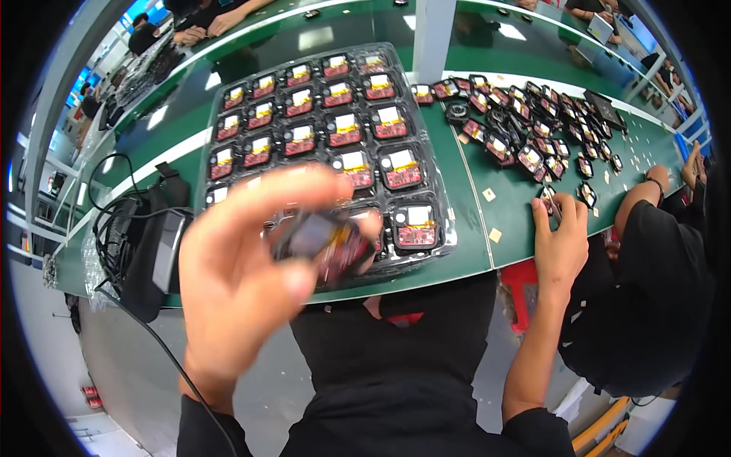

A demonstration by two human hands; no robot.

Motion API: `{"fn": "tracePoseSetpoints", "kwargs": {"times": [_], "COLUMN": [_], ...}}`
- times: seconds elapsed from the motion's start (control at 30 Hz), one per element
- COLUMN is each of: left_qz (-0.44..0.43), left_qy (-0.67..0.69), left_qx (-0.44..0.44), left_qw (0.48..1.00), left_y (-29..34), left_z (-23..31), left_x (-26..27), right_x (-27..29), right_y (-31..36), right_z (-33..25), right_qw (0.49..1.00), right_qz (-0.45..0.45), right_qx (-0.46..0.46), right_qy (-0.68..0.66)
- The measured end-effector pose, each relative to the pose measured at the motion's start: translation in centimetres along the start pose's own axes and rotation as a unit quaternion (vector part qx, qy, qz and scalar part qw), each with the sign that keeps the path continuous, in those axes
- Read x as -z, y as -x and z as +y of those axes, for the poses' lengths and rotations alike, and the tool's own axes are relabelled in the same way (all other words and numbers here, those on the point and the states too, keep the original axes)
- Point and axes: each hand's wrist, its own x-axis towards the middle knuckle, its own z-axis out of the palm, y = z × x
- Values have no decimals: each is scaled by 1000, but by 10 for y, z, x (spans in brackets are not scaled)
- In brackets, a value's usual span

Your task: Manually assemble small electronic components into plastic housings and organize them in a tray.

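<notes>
Close to the camera, my left hand (236,266) grips a small black-cased circuit module (346,255) between thumb and fingers; motion blurs it, but a red board and a yellow strip show. Behind it lies a clear plastic tray (445,228) whose pockets hold rows of similar modules, each with a white block, yellow tape and a red board. My left hand covers part of its near rows. To the right, my right hand (562,240) rests at the table's near edge, fingers closed on another small module (548,199) that they partly hide.
A loose heap of modules (531,158) spreads over the green table (510,228) on the right, with small pale scraps around. A black bag with cables (141,251) sits at the left. A grey post (432,46) rises behind the tray. A co-worker in black (647,289) sits close on my right.
</notes>
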Motion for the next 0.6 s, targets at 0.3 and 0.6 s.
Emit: {"fn": "tracePoseSetpoints", "kwargs": {"times": [0.3, 0.6], "left_qz": [-28, 6], "left_qy": [-356, -483], "left_qx": [-22, -65], "left_qw": [934, 873], "left_y": [-177, -230], "left_z": [-19, -76], "left_x": [38, 56], "right_x": [0, 0], "right_y": [1, 2], "right_z": [-3, -1], "right_qw": [1000, 999], "right_qz": [18, 26], "right_qx": [6, 4], "right_qy": [-22, -23]}}
